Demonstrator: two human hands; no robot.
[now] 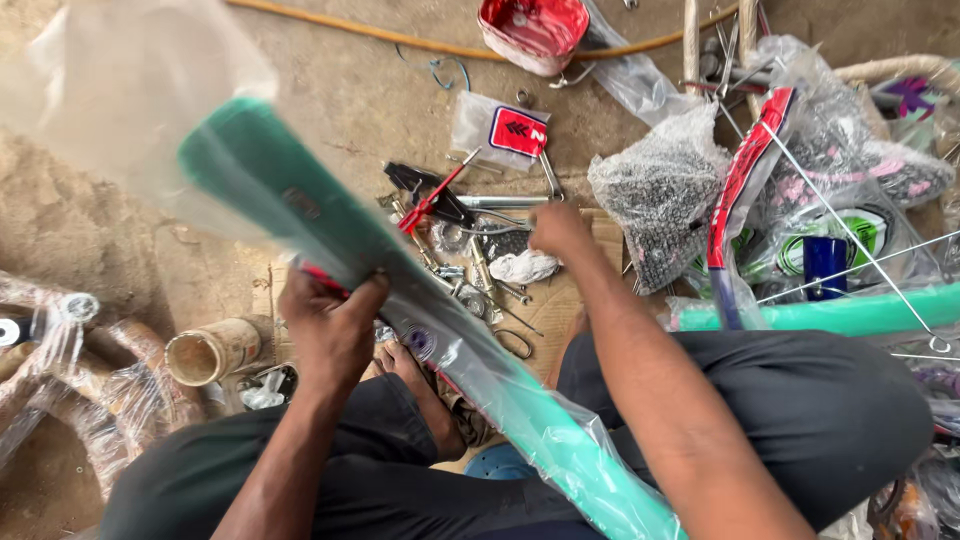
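My left hand grips a long green tube wrapped in clear plastic, which slants from the upper left down to the lower right across my lap. My right hand reaches forward over a heap of small metal parts on a piece of cardboard; its fingers are curled down among bolts and tools, and whether they hold anything is hidden. A white rag lies just left of that hand.
A clear bag of small dark parts sits right of the right hand. A red tin stands at the top, a cardboard cylinder at the left. Wrapped parts lie far left; another green tube and spokes lie right.
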